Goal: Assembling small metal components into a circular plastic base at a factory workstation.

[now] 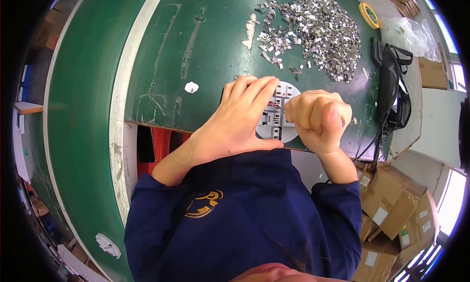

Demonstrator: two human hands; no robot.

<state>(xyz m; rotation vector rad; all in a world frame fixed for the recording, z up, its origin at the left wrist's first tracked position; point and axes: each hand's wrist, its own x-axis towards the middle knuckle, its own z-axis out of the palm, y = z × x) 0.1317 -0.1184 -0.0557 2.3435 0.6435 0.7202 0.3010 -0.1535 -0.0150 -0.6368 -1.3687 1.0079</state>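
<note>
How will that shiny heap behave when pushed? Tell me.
The heap of shiny pieces probably spreads apart: loose strays lie beside it. Single pieces likely slide rather than roll, since they look flat and angular.

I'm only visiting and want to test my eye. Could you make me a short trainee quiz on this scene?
1. True or false: the heap of small metal pieces lies farther across the green table than the round grey piece.
2. Which of the person's hands is curled into a fist? A: left. B: right. C: neither.
3. Fill in the colour: the ring beside the clear plastic bag is ____.

Key:
1. True.
2. B: the right hand is curled; the left hand has its fingers extended.
3. Yellow.
</note>
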